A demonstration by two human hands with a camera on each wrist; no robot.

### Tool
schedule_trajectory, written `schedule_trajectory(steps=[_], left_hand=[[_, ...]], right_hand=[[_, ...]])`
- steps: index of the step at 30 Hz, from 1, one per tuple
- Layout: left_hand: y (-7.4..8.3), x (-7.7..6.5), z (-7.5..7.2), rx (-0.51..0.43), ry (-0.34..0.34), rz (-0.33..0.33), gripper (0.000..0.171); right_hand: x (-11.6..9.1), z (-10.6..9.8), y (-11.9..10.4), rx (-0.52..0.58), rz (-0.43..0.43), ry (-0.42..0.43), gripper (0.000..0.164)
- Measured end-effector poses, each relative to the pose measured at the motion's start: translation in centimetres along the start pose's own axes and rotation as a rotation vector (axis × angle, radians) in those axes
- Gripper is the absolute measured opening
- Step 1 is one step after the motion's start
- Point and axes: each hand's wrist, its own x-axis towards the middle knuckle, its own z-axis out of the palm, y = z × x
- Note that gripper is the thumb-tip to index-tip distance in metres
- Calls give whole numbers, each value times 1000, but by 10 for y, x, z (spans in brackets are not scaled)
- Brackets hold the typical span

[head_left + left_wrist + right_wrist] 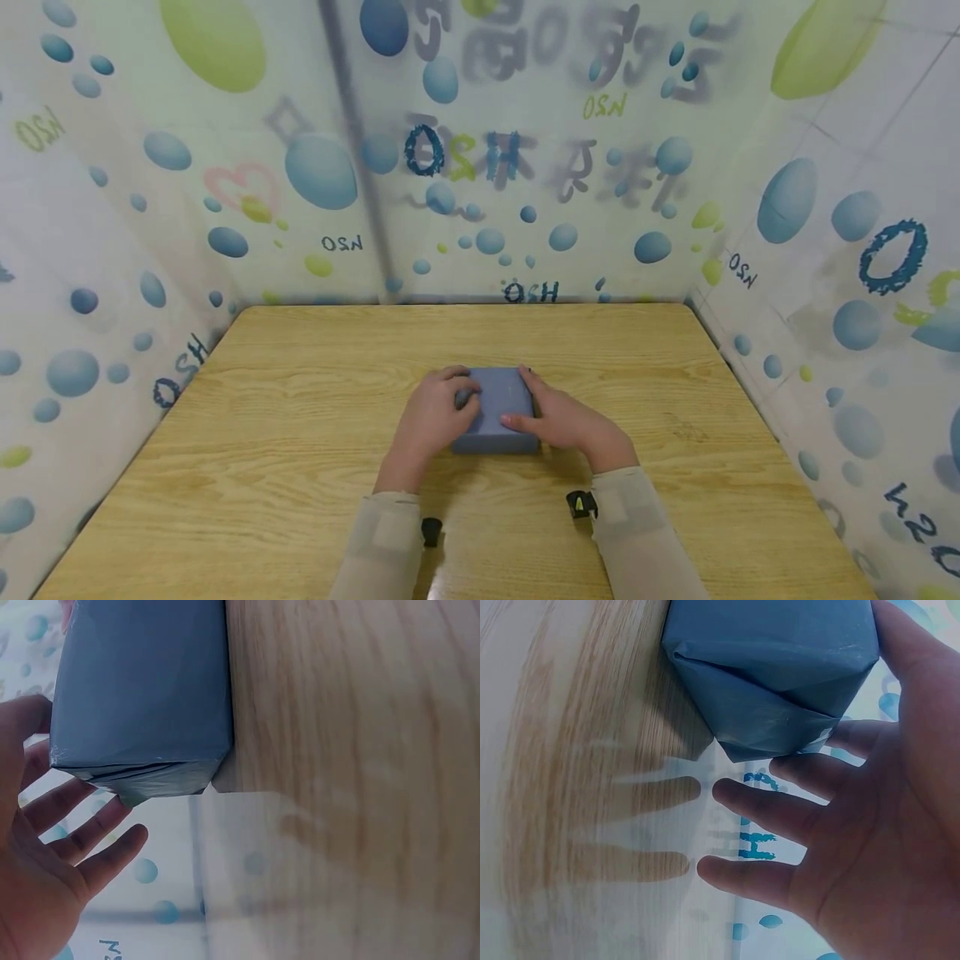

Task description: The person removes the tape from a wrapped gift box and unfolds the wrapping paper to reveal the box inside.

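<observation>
A box wrapped in smooth blue-grey paper lies on the wooden table in front of me. At its left side, my left hand has thumb and index fingertips on the top face. The left wrist view shows that hand's other fingers loosely spread beside the folded end of the wrapping. My right hand touches the right side, its thumb on top and its index finger at the far corner. Seen from the right wrist, this hand's fingers are mostly straight and spread, two of them against the creased end fold.
The light wood table extends around the box. Patterned curtains with blue and green dots enclose its back and sides. Small black devices, one by the left wrist and one by the right wrist, sit at the sleeves.
</observation>
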Motion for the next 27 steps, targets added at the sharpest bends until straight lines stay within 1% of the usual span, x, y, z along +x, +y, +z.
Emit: schedule_trajectory(steps=[4, 7, 10, 12, 14, 18, 23, 27], left_hand=[[0, 1, 3, -4, 11, -25, 24], [0, 1, 4, -25, 23, -63, 18], [1, 1, 3, -44, 42, -74, 10], [2, 1, 2, -56, 46, -74, 9], [2, 1, 3, -72, 36, -81, 11], [0, 2, 6, -164, 3, -139, 13], [-4, 2, 9, -309, -3, -204, 13], [-7, 3, 9, -408, -20, -253, 15]], right_hand=[[0, 0, 0, -11, -2, 5, 104], [-1, 0, -1, -12, 3, 6, 105], [-1, 0, -1, -10, 8, 6, 105], [-1, 0, -1, -8, 11, 5, 105], [-1, 0, -1, -11, 11, 4, 105], [0, 0, 0, -8, 9, 3, 105], [1, 0, 1, -4, 12, 3, 105], [0, 0, 1, 4, 17, 2, 105]])
